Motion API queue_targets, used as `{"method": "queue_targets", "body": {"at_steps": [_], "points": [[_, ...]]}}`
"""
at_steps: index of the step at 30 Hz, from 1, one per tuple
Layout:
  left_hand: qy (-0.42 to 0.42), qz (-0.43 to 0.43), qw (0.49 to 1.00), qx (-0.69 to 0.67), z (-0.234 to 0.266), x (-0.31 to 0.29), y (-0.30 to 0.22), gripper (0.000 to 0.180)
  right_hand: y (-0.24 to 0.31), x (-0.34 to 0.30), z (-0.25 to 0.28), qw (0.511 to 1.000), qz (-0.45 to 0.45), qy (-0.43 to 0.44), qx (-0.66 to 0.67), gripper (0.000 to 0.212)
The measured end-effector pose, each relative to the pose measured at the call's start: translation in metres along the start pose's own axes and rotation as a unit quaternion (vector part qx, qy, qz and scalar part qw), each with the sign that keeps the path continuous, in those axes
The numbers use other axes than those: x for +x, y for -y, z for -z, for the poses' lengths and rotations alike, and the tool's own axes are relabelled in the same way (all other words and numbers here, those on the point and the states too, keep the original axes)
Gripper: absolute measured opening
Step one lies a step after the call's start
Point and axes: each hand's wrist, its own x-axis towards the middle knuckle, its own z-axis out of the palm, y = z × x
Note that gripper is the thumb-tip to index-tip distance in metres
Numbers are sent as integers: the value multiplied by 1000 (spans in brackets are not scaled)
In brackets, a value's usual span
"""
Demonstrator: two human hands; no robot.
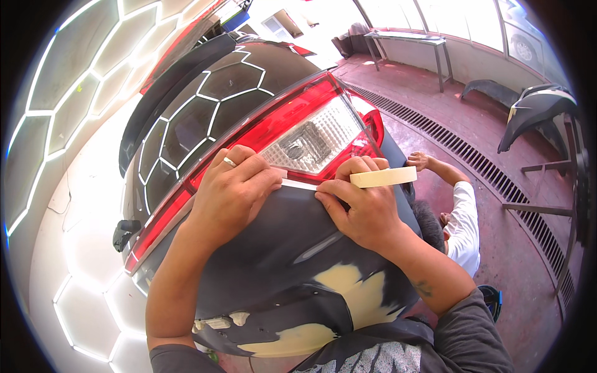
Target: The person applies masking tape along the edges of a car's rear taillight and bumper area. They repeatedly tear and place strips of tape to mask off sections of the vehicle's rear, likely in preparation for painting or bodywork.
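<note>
Below the red and clear tail light (308, 140) of a dark grey car, a pale strip of masking tape (301, 184) runs along the lamp's lower edge. My left hand (233, 186), with a ring on one finger, pinches the strip's left end against the body. Further right, my right hand (364, 202) is closed on the roll of masking tape (384, 177), its thumb and fingertips at the strip's other end. Tan filler patches (354, 292) cover parts of the grey tailgate panel (273, 248) beneath my hands.
Right of the car crouches another person in a white sleeve (464, 217), one hand near the bumper. A floor drain grate (460, 140) curves past them. Loose bumper parts (538, 115) rest on a metal stand (569, 180). A metal table (407, 40) stands by the far windows.
</note>
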Motion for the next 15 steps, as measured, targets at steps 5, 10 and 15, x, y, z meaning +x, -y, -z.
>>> {"method": "queue_targets", "body": {"at_steps": [5,10,15], "points": [[8,-2,1000,0,1,1,0,19,-3,-5,7,1000,-13,14,8,18],[-6,-25,999,26,0,2,3,11,-2,-3,10,1000,-21,12,11,19],[-2,-20,1000,20,1,1,2,13,3,2,6,1000,0,15,4,19]]}}
